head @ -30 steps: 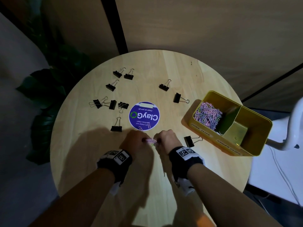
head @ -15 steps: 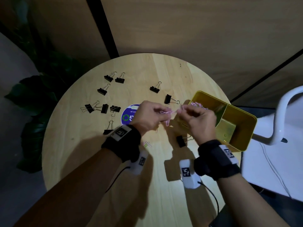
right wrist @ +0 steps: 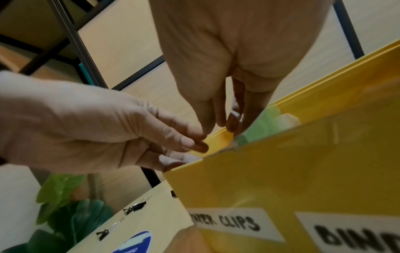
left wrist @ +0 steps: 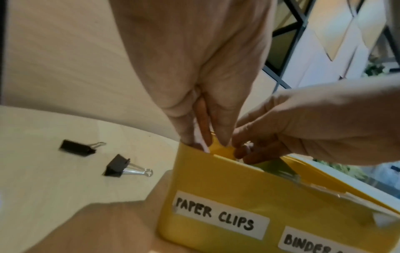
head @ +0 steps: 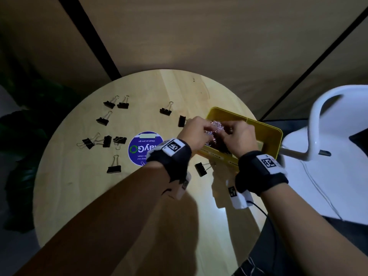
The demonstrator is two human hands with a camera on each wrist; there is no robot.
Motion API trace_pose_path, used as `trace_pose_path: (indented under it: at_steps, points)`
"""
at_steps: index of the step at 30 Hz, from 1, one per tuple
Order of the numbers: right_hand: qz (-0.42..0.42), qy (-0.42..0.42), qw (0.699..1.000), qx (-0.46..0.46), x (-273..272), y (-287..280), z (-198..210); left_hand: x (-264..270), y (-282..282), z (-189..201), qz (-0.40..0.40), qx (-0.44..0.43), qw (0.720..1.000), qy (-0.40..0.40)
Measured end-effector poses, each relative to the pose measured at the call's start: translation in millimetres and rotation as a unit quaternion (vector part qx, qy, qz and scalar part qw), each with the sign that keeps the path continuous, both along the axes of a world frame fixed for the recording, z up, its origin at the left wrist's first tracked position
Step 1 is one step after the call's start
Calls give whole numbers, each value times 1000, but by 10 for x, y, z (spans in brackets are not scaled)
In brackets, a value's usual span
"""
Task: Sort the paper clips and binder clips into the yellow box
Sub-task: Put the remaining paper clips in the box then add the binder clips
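Both my hands, left [head: 196, 132] and right [head: 238, 136], hover over the box [head: 272, 134] at the table's right edge, fingers pinching paper clips [head: 216, 126] above its paper-clip compartment. Next: release, then collect binder clips [head: 114, 166].

The head view looks steeply down from above onto the round counter [head: 99, 196], taking in both forearms and the yellow box [head: 268, 134] at its right edge. The left wrist view sits low and close, looking along the left hand [left wrist: 194, 68] toward the box's labelled front wall [left wrist: 216, 179]. The right wrist view looks likewise along the right hand [right wrist: 238, 51], equally near. All three views share the box's paper-clip compartment and both hands above it.
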State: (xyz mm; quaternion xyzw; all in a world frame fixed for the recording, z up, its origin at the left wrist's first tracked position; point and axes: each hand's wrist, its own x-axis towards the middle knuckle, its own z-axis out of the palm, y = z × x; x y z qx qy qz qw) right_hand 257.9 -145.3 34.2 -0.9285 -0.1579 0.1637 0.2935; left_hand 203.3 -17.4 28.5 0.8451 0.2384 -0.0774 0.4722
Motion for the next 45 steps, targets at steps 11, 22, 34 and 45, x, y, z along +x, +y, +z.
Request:
trace_pose_path:
  at_steps: [11, 22, 34, 45]
  points:
    - [321, -14, 944, 70, -765, 517, -32, -1067, 1157, -326, -31, 164, 982, 92]
    - [376, 15, 917, -130, -1400, 750, -805, -1827, 1073, -959, -226, 290, 929, 33]
    - [408, -8, 900, -155, -1591, 1042, -862, -2150, 898, -933, -223, 356, 907, 18]
    - [480, 24, 861, -168, -1374, 1033, -744, -2062, 801, -838, -50, 237, 957, 160]
